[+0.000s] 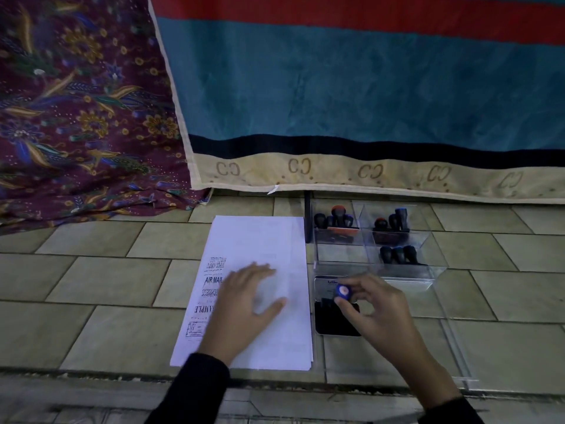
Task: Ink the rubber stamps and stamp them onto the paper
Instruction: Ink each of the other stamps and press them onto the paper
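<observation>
Blue-capped stamp (343, 291) in right hand (377, 306) pinch

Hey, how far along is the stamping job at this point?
Done: several prints run down the left edge of the paper, including AIR MAIL and SAMPLE. In hand: the right hand pinches a blue-topped stamp at the black ink pad, while the left hand lies flat on the sheet. Left: this stamp is not yet on paper, and more stamps stand in the clear tray.

Matt white paper (275, 240), clear glossy plastic tray (428, 272), seemingly smooth floor tiles (107, 283)
</observation>
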A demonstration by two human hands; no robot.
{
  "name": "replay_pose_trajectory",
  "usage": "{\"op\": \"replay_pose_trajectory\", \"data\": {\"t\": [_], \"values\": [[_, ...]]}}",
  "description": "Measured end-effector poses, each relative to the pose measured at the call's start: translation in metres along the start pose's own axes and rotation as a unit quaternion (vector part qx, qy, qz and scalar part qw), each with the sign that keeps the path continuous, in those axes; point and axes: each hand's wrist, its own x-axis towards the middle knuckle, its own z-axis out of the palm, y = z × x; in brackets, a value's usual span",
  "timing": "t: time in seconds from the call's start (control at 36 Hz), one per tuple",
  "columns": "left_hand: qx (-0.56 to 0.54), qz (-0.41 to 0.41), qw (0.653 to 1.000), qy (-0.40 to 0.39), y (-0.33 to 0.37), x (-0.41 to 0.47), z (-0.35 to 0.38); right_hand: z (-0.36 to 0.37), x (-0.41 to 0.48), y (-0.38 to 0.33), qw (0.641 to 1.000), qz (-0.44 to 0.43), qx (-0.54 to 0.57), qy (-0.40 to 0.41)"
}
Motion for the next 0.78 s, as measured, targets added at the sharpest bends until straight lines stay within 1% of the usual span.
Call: {"op": "replay_pose_trajectory", "data": {"t": [0.08,0.17,0.36,0.61,0.78], "values": [[0.034,0.036,0.997,-0.064,0.019,-0.007,0.024,-0.001,-0.006,0.001,1.000,-0.006,-0.006,-0.009],[0.058,0.043,0.993,-0.090,0.027,-0.010,0.040,-0.001,-0.009,0.000,1.000,-0.014,-0.016,-0.016],[0.076,0.026,0.992,-0.099,0.025,-0.010,0.050,0.000,-0.010,0.000,0.998,-0.025,-0.036,-0.043],[0.074,0.025,0.993,-0.083,0.027,-0.011,0.052,-0.006,-0.006,-0.002,0.992,-0.032,-0.065,-0.100],[0.083,0.028,0.992,-0.087,0.027,-0.011,0.052,-0.009,0.000,-0.006,0.990,-0.025,-0.079,-0.111]]}}
